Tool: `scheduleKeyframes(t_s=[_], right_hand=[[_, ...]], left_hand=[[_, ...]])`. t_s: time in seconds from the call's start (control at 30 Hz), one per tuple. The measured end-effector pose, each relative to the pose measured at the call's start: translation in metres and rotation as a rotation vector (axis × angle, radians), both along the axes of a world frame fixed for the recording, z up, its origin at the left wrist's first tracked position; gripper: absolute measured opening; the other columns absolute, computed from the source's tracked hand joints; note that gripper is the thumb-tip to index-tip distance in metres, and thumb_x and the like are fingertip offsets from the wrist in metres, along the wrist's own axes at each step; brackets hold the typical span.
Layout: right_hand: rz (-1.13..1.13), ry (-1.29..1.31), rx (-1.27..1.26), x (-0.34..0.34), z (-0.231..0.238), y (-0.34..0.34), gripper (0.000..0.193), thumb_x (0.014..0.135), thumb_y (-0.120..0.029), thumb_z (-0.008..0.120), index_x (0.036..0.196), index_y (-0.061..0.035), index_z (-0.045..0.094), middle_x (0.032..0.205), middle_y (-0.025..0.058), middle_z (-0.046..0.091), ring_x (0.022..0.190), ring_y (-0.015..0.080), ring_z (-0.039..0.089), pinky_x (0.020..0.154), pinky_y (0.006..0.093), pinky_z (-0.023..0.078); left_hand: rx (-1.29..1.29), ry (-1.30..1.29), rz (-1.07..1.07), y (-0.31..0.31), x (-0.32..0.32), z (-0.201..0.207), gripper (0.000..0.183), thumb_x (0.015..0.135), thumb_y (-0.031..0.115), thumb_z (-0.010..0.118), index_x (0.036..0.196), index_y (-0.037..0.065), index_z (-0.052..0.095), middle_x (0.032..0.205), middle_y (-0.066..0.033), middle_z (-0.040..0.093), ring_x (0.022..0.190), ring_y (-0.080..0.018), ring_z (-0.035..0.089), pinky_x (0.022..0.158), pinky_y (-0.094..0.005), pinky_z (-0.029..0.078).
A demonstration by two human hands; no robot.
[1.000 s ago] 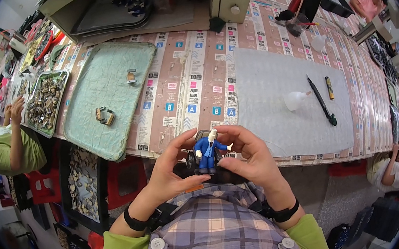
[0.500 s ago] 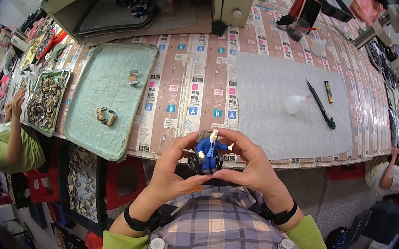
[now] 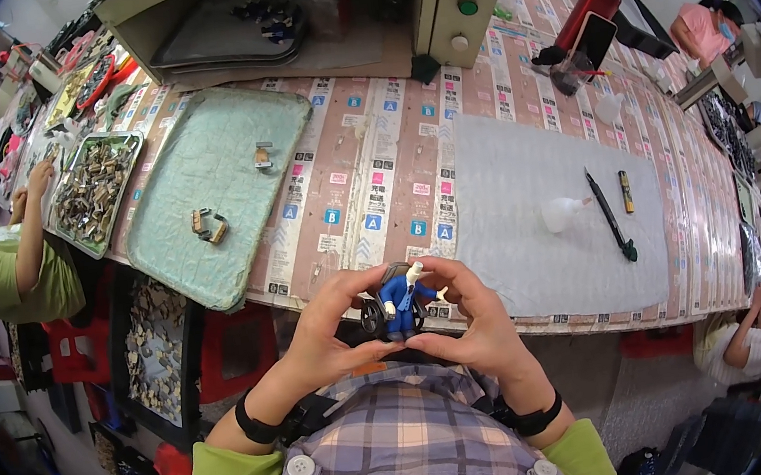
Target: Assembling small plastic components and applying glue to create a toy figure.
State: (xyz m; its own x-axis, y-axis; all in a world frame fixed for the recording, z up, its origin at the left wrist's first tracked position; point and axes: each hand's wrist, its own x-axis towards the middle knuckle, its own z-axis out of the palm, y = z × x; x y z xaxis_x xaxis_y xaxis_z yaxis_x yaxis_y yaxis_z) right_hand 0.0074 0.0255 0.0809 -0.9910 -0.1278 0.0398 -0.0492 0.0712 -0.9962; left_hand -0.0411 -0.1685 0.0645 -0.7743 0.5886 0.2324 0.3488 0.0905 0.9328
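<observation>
Between my two hands, just off the table's near edge, is a small toy figure (image 3: 401, 299) in a blue suit with a white head and white hands. It sits or stands against a dark wheeled chair whose black wheel shows at its left. My left hand (image 3: 334, 324) closes on the left side, thumb below and fingers above. My right hand (image 3: 475, 311) grips the other side the same way, fingertips by the figure's outstretched hand. Both thumbs meet under its feet. The back of the figure is hidden.
To the left, a turquoise-lined tray (image 3: 202, 179) holds a few small parts. Beyond it stands a tray of many small parts (image 3: 99, 191), with a co-worker (image 3: 12, 254) beside it. On the right, a white sheet (image 3: 536, 266) bears a small translucent bottle (image 3: 564, 213), a black pen-like tool (image 3: 609, 214) and a short yellow-black tube (image 3: 626, 192). A metal cabinet (image 3: 446, 11) stands behind.
My view has shifted slightly, so the table sits a little lower. My hands keep the same two-sided hold, and the figure has tilted or turned only slightly.
</observation>
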Motion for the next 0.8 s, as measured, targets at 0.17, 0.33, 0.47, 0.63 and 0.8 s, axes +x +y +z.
scheduleKeyframes(t_s=[0.17, 0.33, 0.47, 0.63, 0.8], right_hand=[[-0.004, -0.003, 0.014, -0.001, -0.003, -0.001, 0.064, 0.066, -0.017, 0.073, 0.122, -0.0058, 0.044, 0.102, 0.0096, 0.056, 0.093, 0.0195, 0.055, 0.081, 0.0302, 0.043], [0.041, 0.094, 0.255, -0.003, 0.006, -0.003, 0.060, 0.067, -0.014, 0.071, 0.121, -0.0058, 0.045, 0.107, 0.0131, 0.055, 0.096, 0.0235, 0.054, 0.079, 0.0310, 0.044], [0.010, 0.186, 0.370, -0.003, -0.003, -0.006, 0.061, 0.068, -0.015, 0.072, 0.121, -0.0051, 0.044, 0.104, 0.0133, 0.056, 0.095, 0.0249, 0.055, 0.080, 0.0326, 0.045], [-0.156, 0.159, 0.364, -0.005, -0.024, 0.012, 0.062, 0.069, -0.016, 0.072, 0.121, -0.0031, 0.043, 0.103, 0.0150, 0.056, 0.093, 0.0263, 0.056, 0.080, 0.0335, 0.045], [-0.341, 0.182, 0.613, 0.010, -0.058, 0.034, 0.043, 0.072, -0.012, 0.065, 0.110, -0.0009, 0.050, 0.099, 0.0162, 0.055, 0.094, 0.0314, 0.052, 0.081, 0.0383, 0.041]], left_hand=[[0.038, -0.107, -0.021, -0.001, 0.002, 0.001, 0.072, 0.065, 0.014, 0.075, 0.127, 0.005, 0.038, 0.114, -0.0105, 0.050, 0.100, -0.0209, 0.051, 0.082, -0.0315, 0.043], [0.064, -0.406, -0.054, 0.003, 0.003, -0.004, 0.063, 0.073, 0.024, 0.070, 0.124, 0.003, 0.039, 0.113, -0.0104, 0.047, 0.101, -0.0189, 0.049, 0.083, -0.0319, 0.042], [-0.067, -0.389, -0.003, 0.010, -0.006, -0.004, 0.042, 0.077, 0.022, 0.066, 0.111, 0.003, 0.050, 0.099, -0.0089, 0.054, 0.092, -0.0172, 0.053, 0.075, -0.0295, 0.044], [0.090, -0.420, 0.070, 0.001, -0.058, 0.014, 0.032, 0.080, 0.015, 0.062, 0.108, 0.002, 0.052, 0.090, -0.0028, 0.058, 0.080, -0.0075, 0.055, 0.068, -0.0216, 0.046], [0.319, -0.548, 0.255, 0.002, -0.159, 0.029, 0.037, 0.080, 0.014, 0.061, 0.113, 0.003, 0.050, 0.097, -0.0017, 0.057, 0.089, -0.0093, 0.053, 0.081, -0.0247, 0.043]])
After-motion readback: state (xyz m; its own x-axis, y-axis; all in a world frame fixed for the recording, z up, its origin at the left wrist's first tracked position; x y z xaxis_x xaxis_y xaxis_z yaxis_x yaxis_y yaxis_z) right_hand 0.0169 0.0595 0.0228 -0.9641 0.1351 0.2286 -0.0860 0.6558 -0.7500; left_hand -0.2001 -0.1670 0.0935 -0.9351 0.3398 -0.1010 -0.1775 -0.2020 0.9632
